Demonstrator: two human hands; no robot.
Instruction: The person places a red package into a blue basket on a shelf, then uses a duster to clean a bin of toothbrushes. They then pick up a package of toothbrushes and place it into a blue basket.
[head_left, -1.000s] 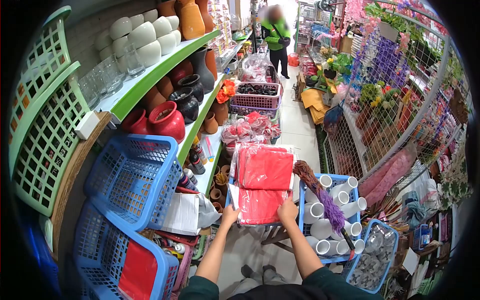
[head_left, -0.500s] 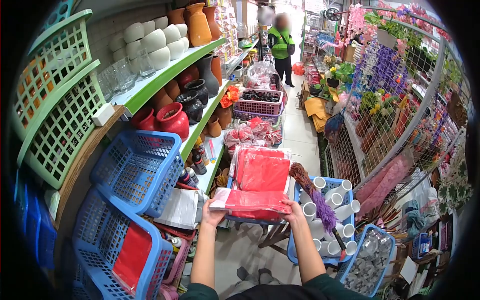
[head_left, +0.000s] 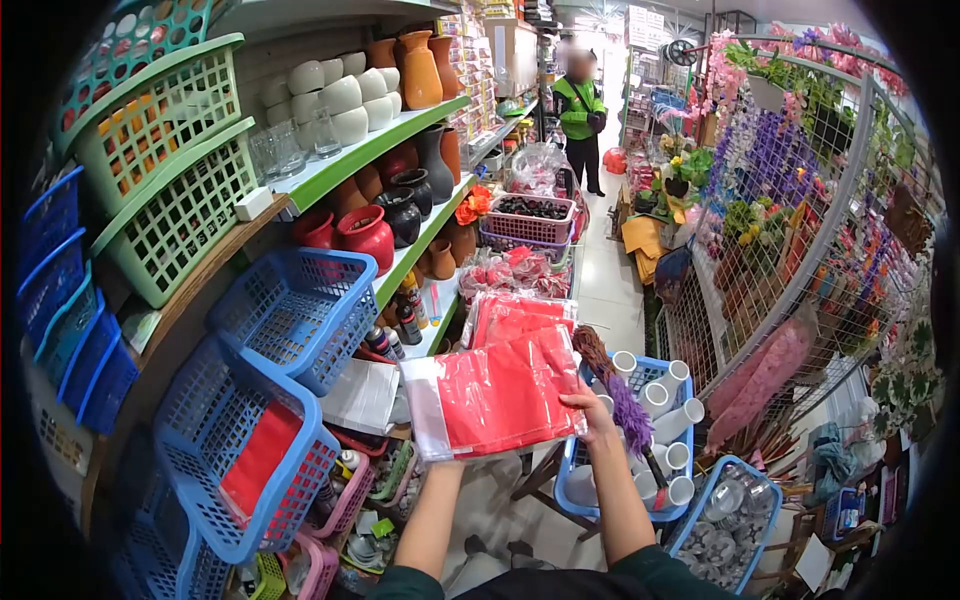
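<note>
Both of my hands hold a flat red packet in clear plastic [head_left: 495, 395], lifted and tilted towards me. My right hand [head_left: 597, 418] grips its right edge with the fingers on top. Most of my left hand [head_left: 447, 466] is hidden beneath the packet's lower left corner; only the wrist shows. Just behind the packet, a stack of similar red packets [head_left: 515, 318] lies in a basket on a stool.
Blue baskets [head_left: 290, 310] and green baskets [head_left: 165, 190] hang at the left below shelves of red vases [head_left: 365, 232]. At the right stand a blue basket of white cups [head_left: 655, 400], a purple duster [head_left: 615, 385] and a wire rack of artificial flowers [head_left: 790, 200]. A person in a green vest [head_left: 580, 105] stands down the aisle.
I have lifted the top red packet off the stack and raised it towards me, tilting its face up. My head has turned slightly left.
</note>
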